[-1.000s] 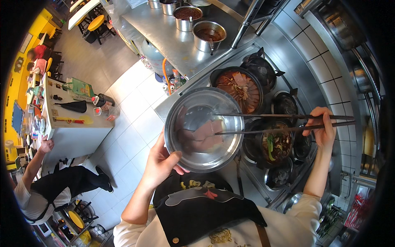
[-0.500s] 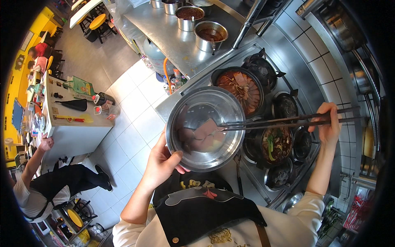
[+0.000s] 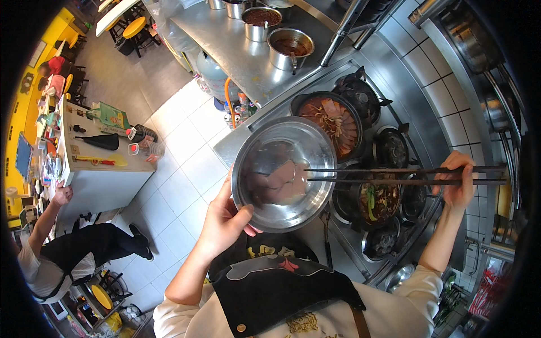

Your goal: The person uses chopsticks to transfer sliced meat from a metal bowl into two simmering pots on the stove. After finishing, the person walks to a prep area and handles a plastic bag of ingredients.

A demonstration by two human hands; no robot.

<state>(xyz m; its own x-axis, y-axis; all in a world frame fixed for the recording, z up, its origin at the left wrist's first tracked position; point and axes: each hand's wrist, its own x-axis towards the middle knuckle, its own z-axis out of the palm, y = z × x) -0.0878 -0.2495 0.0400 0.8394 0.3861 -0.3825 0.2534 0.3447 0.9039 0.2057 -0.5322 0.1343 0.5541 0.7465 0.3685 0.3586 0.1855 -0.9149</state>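
My left hand (image 3: 225,216) grips the rim of a steel bowl (image 3: 321,205), thumb over the near edge. Several pinkish flat slices (image 3: 280,183), perhaps luncheon meat, lie in the bowl. In my right hand (image 3: 457,181) is a pair of long dark chopsticks (image 3: 389,176), reaching leftward across the stove. Their tips are apart, over the bowl's right inner side, beside the slices. Behind the bowl, a black pot (image 3: 356,143) holds reddish broth with fanned slices. Below the chopsticks, another pot (image 3: 383,203) holds dark red broth with green leaves, partly hidden.
Empty-looking burners (image 3: 390,146) surround the pots on the steel stove. Steel pots of red sauce (image 3: 291,45) stand on the counter (image 3: 225,39) behind. Pans (image 3: 470,42) hang at the right. Another person (image 3: 73,253) stands at the left beside a white counter (image 3: 112,191).
The chopsticks have spread at their tips and no longer touch the slices. My right hand has shifted slightly right and down; the bowl has moved a little.
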